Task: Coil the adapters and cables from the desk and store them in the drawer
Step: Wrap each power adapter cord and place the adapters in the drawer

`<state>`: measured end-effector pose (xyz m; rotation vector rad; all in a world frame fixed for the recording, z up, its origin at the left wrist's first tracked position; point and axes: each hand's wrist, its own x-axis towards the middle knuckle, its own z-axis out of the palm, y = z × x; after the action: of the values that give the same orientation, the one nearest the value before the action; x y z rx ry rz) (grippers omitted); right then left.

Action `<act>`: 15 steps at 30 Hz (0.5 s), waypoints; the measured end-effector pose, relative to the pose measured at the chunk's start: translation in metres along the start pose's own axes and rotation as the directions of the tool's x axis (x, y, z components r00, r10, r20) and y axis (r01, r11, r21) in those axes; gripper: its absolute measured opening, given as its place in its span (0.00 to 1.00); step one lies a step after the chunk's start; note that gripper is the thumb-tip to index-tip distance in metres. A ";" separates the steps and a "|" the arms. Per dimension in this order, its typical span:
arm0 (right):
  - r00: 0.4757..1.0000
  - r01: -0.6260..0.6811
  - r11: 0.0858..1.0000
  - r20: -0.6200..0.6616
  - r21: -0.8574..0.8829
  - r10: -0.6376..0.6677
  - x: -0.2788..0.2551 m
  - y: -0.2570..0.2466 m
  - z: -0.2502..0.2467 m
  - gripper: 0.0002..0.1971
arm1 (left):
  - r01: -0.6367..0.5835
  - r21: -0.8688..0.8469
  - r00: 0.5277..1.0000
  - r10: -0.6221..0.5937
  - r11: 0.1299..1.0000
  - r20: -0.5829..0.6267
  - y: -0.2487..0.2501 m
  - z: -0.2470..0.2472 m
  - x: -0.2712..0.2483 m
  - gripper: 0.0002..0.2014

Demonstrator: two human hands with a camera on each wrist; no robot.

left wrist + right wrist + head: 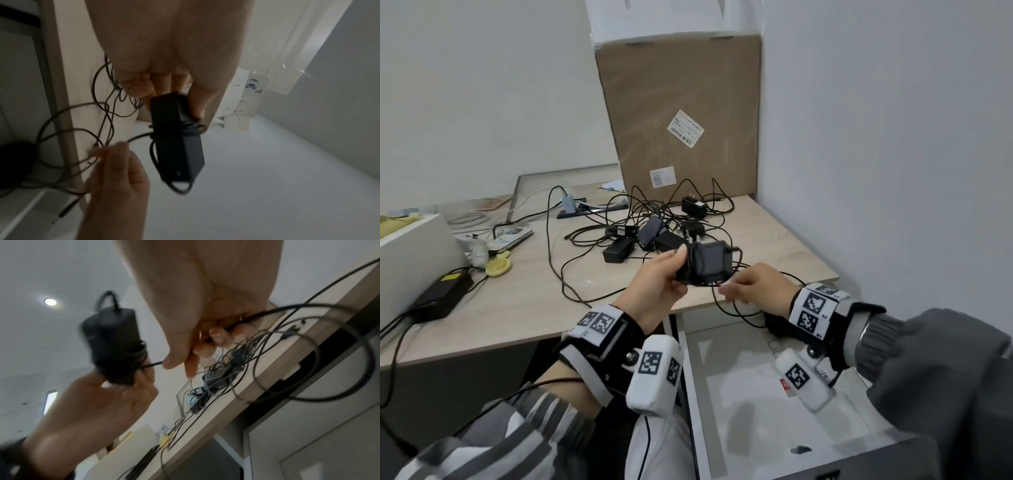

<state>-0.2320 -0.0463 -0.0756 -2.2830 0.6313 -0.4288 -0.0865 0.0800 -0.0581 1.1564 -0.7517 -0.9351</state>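
While the left hand grips the adapter above the desk's near edge, the right hand pinches its cable just beside the block, thumb against curled fingers. Several turns already sit tight round the adapter's middle, so this looks like the winding step, well under way. Slack still hangs in loops below the desk edge, over the open drawer. Next move, by my reckoning: bring the pinched cable round the adapter again with even tension, feeding slack without snagging. Beyond the adapter, a tangled pile of other adapters waits on the desk.
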 end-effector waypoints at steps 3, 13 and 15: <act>0.999 -0.052 0.998 -0.016 -0.037 0.052 0.005 0.006 -0.017 0.11 | 0.038 0.243 0.986 -0.075 0.969 0.147 -0.004 -0.007 -0.006 0.08; 0.991 0.038 0.993 -0.126 -0.112 -0.052 0.007 -0.022 -0.013 0.11 | 0.070 0.674 0.988 0.040 0.735 -0.146 -0.012 0.005 0.005 0.11; 0.991 0.046 0.990 -0.116 -0.130 -0.061 0.005 -0.025 -0.009 0.11 | 0.083 0.668 0.982 0.053 0.740 -0.182 -0.013 0.007 0.006 0.11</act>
<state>-0.2242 -0.0385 -0.0513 -2.4128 0.6756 -0.5702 -0.0923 0.0700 -0.0688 1.8679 -0.9611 -0.5438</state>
